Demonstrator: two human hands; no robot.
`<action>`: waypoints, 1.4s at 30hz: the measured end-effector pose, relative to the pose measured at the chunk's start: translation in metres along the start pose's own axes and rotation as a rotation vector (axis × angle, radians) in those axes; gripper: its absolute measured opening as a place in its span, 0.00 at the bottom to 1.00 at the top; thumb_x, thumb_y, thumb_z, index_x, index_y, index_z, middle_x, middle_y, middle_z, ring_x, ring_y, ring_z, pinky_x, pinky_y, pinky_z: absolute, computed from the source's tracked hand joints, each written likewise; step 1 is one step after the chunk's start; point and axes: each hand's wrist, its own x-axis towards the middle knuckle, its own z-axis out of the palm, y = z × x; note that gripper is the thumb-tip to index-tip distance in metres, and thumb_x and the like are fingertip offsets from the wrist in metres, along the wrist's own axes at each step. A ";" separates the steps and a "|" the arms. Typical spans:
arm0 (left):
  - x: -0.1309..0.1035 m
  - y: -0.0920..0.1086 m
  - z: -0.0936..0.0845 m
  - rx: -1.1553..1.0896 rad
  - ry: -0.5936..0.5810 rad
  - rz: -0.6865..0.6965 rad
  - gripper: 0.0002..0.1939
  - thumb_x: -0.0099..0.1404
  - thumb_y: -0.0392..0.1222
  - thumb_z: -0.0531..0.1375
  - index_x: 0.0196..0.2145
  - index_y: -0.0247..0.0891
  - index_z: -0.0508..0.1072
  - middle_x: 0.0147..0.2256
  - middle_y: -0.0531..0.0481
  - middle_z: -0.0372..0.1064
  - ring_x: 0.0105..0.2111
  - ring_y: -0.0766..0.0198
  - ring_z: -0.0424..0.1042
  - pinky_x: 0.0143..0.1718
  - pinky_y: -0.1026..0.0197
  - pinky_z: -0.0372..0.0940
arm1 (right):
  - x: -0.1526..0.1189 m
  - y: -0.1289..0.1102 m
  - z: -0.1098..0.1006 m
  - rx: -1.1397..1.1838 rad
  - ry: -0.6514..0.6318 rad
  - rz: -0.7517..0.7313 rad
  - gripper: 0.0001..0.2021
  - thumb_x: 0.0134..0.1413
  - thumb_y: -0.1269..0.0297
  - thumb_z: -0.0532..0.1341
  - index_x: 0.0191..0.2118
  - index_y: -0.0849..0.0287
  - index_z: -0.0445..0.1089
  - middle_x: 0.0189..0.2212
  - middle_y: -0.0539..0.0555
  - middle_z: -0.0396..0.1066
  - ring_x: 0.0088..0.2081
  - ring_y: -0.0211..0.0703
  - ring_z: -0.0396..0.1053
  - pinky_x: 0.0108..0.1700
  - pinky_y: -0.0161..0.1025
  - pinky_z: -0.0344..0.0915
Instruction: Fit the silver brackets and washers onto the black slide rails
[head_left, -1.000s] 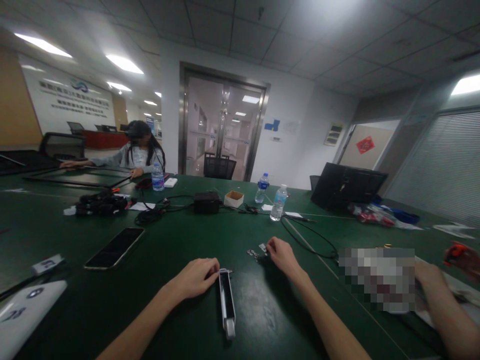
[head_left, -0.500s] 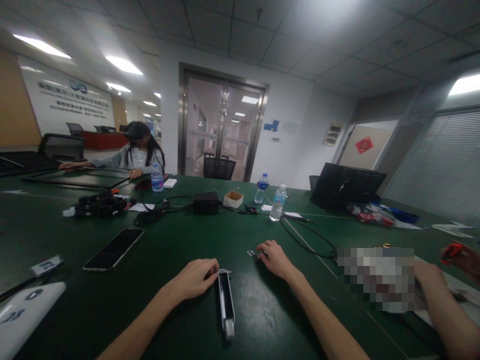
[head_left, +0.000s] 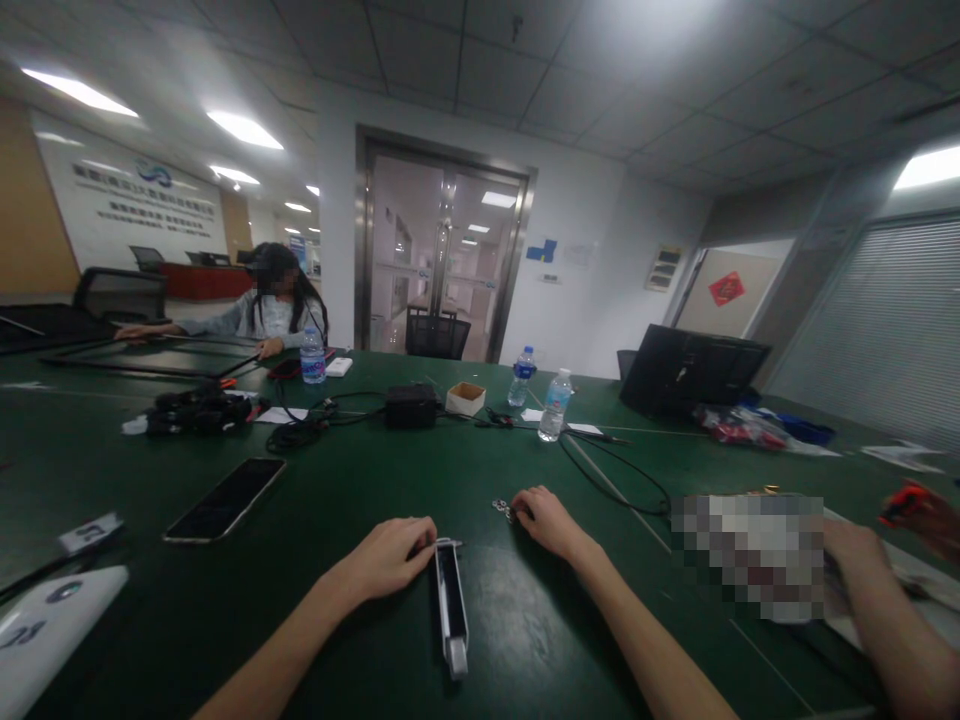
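On the green table, my left hand (head_left: 397,552) rests with its fingers curled against the upper left corner of a narrow white case (head_left: 454,640). The case is long and open-topped with a dark inside, and a thin metallic tip pokes out at its far end. Farther forward and to the right, my right hand (head_left: 546,520) is bent down in a pinch at several small silver metal pieces (head_left: 500,507). Its fingertips cover part of them, and their kind is too small to tell.
A phone (head_left: 225,500) and a white device (head_left: 56,635) lie left. Beyond stand a black adapter (head_left: 410,405), a small open box (head_left: 466,399) and water bottles (head_left: 555,405). A co-worker's arm (head_left: 877,590) reaches in at right; another person (head_left: 274,300) sits across.
My right hand's fingers have lowered and closed in a little at the small metal pieces. My left hand and the white case stay in place.
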 end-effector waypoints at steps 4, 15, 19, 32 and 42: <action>0.001 -0.002 0.001 -0.003 -0.003 -0.007 0.11 0.68 0.45 0.50 0.43 0.41 0.68 0.39 0.48 0.69 0.39 0.60 0.68 0.39 0.58 0.63 | 0.000 0.000 0.000 -0.049 0.028 0.061 0.10 0.55 0.70 0.57 0.40 0.61 0.73 0.38 0.57 0.72 0.43 0.46 0.65 0.44 0.37 0.58; 0.001 -0.004 0.002 -0.032 -0.004 -0.018 0.11 0.68 0.45 0.51 0.43 0.41 0.69 0.40 0.49 0.68 0.39 0.60 0.69 0.38 0.59 0.63 | -0.004 -0.006 -0.009 -0.069 -0.089 0.133 0.08 0.51 0.64 0.59 0.34 0.61 0.73 0.37 0.58 0.72 0.42 0.48 0.66 0.42 0.40 0.58; 0.002 -0.005 0.003 -0.025 0.000 -0.006 0.10 0.68 0.44 0.51 0.43 0.41 0.69 0.39 0.49 0.68 0.38 0.60 0.69 0.38 0.60 0.63 | -0.004 -0.007 -0.011 -0.094 -0.064 0.129 0.08 0.50 0.65 0.59 0.35 0.60 0.74 0.38 0.58 0.72 0.42 0.49 0.66 0.42 0.40 0.58; 0.003 -0.005 0.003 -0.028 0.000 -0.005 0.11 0.68 0.45 0.50 0.43 0.40 0.69 0.39 0.49 0.69 0.38 0.60 0.69 0.38 0.60 0.63 | -0.005 -0.012 -0.011 -0.082 -0.168 0.130 0.08 0.47 0.61 0.60 0.28 0.57 0.76 0.30 0.57 0.76 0.38 0.49 0.71 0.41 0.41 0.60; 0.003 -0.007 0.005 -0.020 0.005 -0.001 0.11 0.69 0.46 0.50 0.43 0.41 0.69 0.39 0.50 0.69 0.38 0.60 0.69 0.37 0.61 0.63 | -0.010 -0.024 -0.014 0.090 -0.085 0.039 0.04 0.46 0.66 0.60 0.28 0.59 0.72 0.30 0.54 0.73 0.34 0.42 0.69 0.34 0.34 0.59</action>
